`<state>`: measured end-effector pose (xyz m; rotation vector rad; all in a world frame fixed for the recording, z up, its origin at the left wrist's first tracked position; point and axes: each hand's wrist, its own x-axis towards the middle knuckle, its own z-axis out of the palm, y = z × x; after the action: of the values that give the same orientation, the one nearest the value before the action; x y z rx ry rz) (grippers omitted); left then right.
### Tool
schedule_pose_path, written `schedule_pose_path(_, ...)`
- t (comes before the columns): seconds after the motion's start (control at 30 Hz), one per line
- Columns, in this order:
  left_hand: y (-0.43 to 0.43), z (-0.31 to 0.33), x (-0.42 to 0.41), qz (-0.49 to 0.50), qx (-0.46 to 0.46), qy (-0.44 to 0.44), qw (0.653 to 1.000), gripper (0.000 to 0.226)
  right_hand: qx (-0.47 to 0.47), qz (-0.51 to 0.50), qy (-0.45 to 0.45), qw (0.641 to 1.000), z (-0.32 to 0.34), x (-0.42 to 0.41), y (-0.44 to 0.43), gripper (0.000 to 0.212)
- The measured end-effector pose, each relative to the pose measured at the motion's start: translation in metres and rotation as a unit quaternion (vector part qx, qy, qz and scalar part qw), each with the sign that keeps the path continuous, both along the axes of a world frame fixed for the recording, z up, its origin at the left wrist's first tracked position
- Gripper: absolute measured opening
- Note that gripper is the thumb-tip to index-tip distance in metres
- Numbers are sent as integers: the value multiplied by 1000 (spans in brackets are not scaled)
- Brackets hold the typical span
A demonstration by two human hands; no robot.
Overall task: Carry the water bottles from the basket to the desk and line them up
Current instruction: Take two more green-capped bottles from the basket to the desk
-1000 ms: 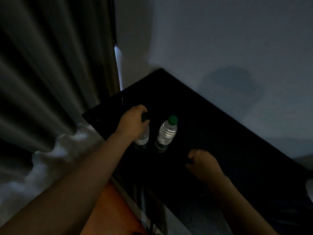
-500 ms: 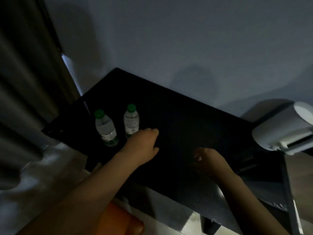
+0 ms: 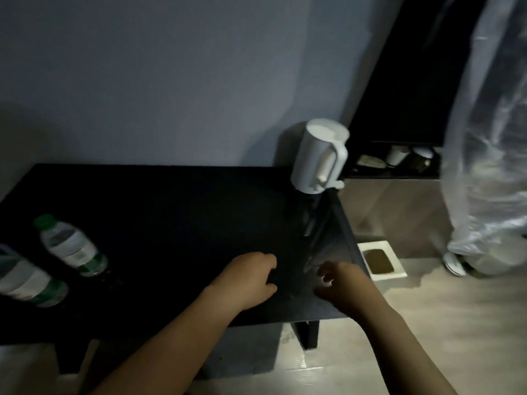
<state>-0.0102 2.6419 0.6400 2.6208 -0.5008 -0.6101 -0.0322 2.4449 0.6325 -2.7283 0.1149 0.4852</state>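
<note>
Water bottles stand free now: the farther bottle [image 3: 72, 248] and the nearer bottle [image 3: 27, 280] are side by side at the left end of the desk [image 3: 171, 209]. The left hand [image 3: 248, 277], clamped on a bottle top a second ago, has let go and moved right. Its grip is loose on nothing, as is the right hand's [image 3: 342, 286]. A return to the basket, which is out of view, seems next. A white kettle [image 3: 319, 158] sits on the far right corner, well apart from the row.

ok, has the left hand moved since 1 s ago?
Yes. The left hand released the left bottle and moved right along the desk, toward the kettle.
</note>
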Motion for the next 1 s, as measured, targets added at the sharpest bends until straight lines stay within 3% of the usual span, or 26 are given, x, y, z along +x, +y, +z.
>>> schedule_pose_path(0.2, -113, 4, -19, -77, -51, 14, 996, 40, 30, -152, -21, 988, 9, -64, -105, 33)
schedule_pose_path(0.43, -232, -1, -32, -201, -57, 52, 977, 36, 32, -321, -14, 946, 10, -133, -200, 35)
schedule_pose_path(0.53, -279, -5, -24, -251, -42, 80, 964, 44, 47, -362, 4, 931, 9, -144, -227, 36)
schedule_pose_path(1.0, -478, -3, 7, -482, -27, 34, 875, 42, 16, -528, 6, 849, 25, -159, -354, 39)
